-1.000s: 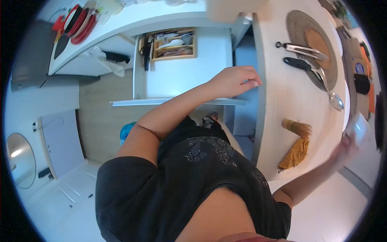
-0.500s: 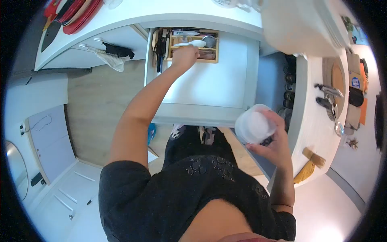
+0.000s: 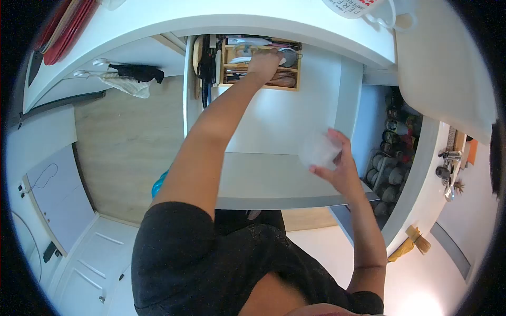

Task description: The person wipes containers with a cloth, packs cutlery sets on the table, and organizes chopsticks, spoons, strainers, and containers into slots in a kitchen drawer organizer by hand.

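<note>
My left hand [image 3: 264, 64] reaches into the wooden utensil tray [image 3: 299, 68] at the back of the pulled-out white drawer [image 3: 290, 121]. Its fingers are closed at the white utensil [image 3: 240, 60], beside a round grey utensil head [image 3: 288, 57]. Whether they grip it is hard to make out. My right hand [image 3: 340, 166] holds a translucent white container [image 3: 318, 151] over the drawer's right front part, fingers and thumb around its side. Black-handled utensils [image 3: 207, 66] lie left of the tray.
A printed mug [image 3: 350, 6] stands on the counter [image 3: 221, 20]. Jars [image 3: 390, 174] fill an opening at the right. On the right counter are metal utensils [image 3: 449, 171] and a brush [image 3: 418, 239]. Red plates [image 3: 66, 34] are upper left. Cloths [image 3: 129, 79] hang from a rail.
The drawer is pulled further out. My left hand went from above the drawer into the tray. My right hand brought the container from the right side to over the drawer.
</note>
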{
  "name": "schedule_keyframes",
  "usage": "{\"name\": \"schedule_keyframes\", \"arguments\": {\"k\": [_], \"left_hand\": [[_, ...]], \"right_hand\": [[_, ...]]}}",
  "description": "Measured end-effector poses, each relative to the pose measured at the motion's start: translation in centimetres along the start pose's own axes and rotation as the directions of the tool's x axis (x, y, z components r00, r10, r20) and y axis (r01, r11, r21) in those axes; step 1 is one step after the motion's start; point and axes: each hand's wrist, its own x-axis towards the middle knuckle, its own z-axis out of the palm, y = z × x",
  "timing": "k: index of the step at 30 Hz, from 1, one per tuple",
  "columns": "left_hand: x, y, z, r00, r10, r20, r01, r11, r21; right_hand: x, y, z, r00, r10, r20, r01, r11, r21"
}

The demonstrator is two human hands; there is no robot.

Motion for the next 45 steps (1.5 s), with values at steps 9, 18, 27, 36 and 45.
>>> {"name": "schedule_keyframes", "arguments": {"k": [9, 18, 27, 36, 45], "left_hand": [[-9.3, -4.1, -18.2, 0.931, -0.269, -0.245, 0.092, 0.826, -0.556], [-20.5, -7.3, -23.4, 0.840, -0.494, -0.225, 0.102, 0.550, -0.829], [-21.2, -8.4, -23.9, 0.822, -0.481, -0.304, 0.024, 0.563, -0.826], [-21.0, -8.9, -23.2, 0.843, -0.415, -0.344, -0.035, 0.594, -0.803], [-18.9, -7.3, -23.0, 0.865, -0.415, -0.283, 0.001, 0.565, -0.825]], "right_hand": [[17.2, 6.6, 5.3, 0.908, -0.367, -0.203, 0.329, 0.923, -0.199], [28.7, 5.8, 15.6, 0.753, -0.607, -0.255, 0.480, 0.771, -0.419], [30.5, 7.6, 18.9, 0.730, -0.667, -0.149, 0.554, 0.705, -0.444], [29.7, 10.9, 12.5, 0.698, -0.529, -0.482, 0.461, 0.848, -0.262], [29.6, 10.4, 12.1, 0.872, -0.406, -0.275, 0.147, 0.752, -0.643]]}}
